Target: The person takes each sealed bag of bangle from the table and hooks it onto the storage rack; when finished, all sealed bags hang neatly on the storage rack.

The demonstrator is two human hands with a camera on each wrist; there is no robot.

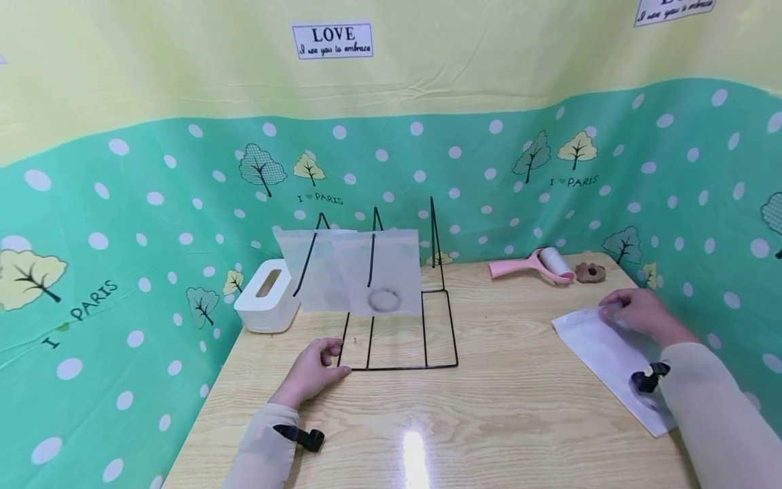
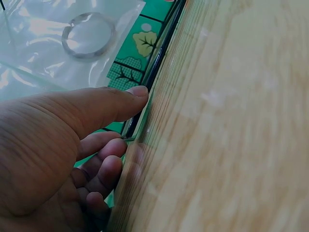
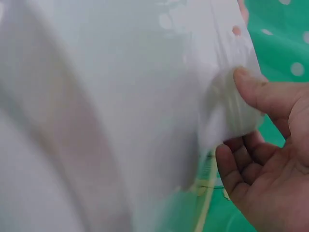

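My left hand (image 1: pixel 310 372) grips the front left corner of a black wire rack (image 1: pixel 406 368) on the wooden table, with the thumb on the wire and the fingers curled below. Frosted plastic bags (image 1: pixel 391 265) hang on the rack's uprights, overlapping each other. A ring-shaped item (image 2: pixel 110 41) shows through the front one in the left wrist view. At the far right, my right hand (image 1: pixel 638 314) pinches the top edge of another frosted plastic bag (image 1: pixel 601 346) between thumb and fingers. Inside it a curved, greyish band (image 3: pixel 72 111) looks blurred in the right wrist view.
A white tissue box (image 1: pixel 263 316) with an oval slot stands left of the rack. Toward the back right lie a pink-handled lint roller (image 1: pixel 516 267) and a small brown object (image 1: pixel 590 273). Green and yellow printed cloth (image 1: pixel 476 163) walls in the table's back and sides.
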